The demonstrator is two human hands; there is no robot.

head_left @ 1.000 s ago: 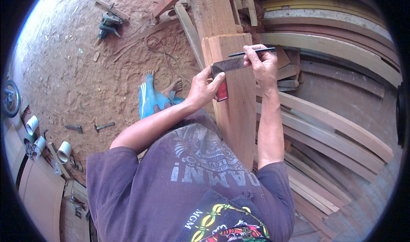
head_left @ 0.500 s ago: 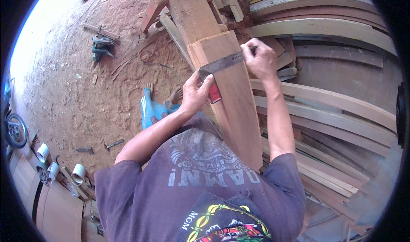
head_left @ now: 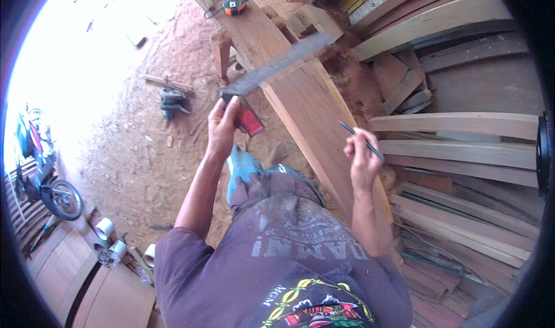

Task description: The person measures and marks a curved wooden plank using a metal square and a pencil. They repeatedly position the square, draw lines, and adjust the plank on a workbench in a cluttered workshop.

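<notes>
My left hand (head_left: 223,121) is closed on the stock of a try square (head_left: 272,69), a dark steel blade with a red panel on its handle. Its blade, slightly blurred, slants over the far part of a long brown wooden board (head_left: 315,111), and I cannot tell whether it touches the wood. Between the fingers of my right hand (head_left: 364,157) is a dark pencil (head_left: 348,128), its tip pointing up and left above the board's right side. An orange and black tape measure (head_left: 234,6) lies on the wood at the far end.
A corded power tool (head_left: 172,101) sits on the sawdust-covered floor (head_left: 133,154) to the left. Long timber planks (head_left: 457,148) are stacked along the right. White cylindrical containers (head_left: 104,228) and a motorbike (head_left: 49,183) stand at the lower left.
The try square has lifted away from its place across the board and moved left with my left hand. My right hand has drawn back nearer to me with the pencil. The view has shifted.
</notes>
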